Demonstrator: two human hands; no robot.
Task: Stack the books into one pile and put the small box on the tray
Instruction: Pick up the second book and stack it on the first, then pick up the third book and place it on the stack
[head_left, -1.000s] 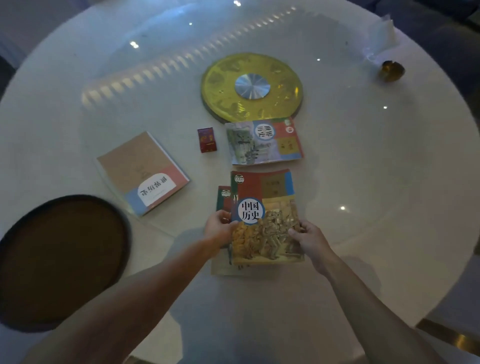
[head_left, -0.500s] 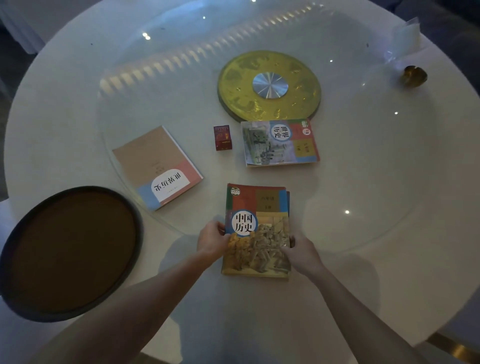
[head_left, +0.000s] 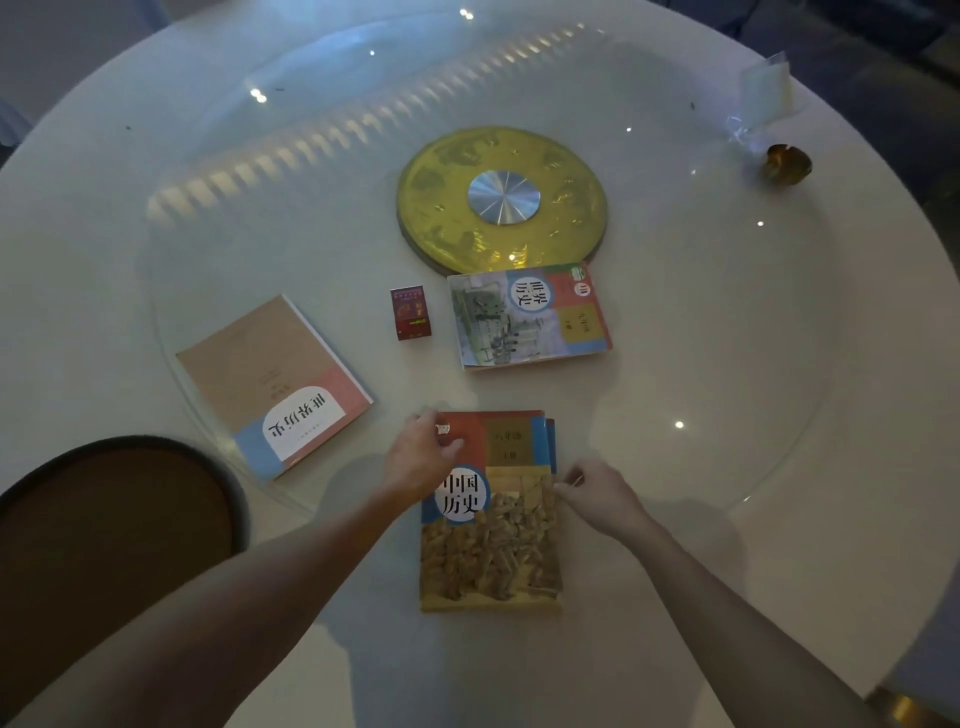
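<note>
A pile of two history books lies on the white round table near me, the lower one peeking out at the top right corner. My left hand rests on the pile's upper left corner. My right hand touches its right edge with pinched fingers. A tan and pink book lies to the left. Another colourful book lies beyond the pile. The small red box stands between those two. The round dark tray sits at the left edge.
A gold disc with a silver hub marks the centre of the glass turntable. A small brass holder with a clear card stands at the far right. The table's edge curves close on the right.
The top book has been set squarely on the lower one. My left hand slid up to the pile's top left corner and my right hand eased off the right edge.
</note>
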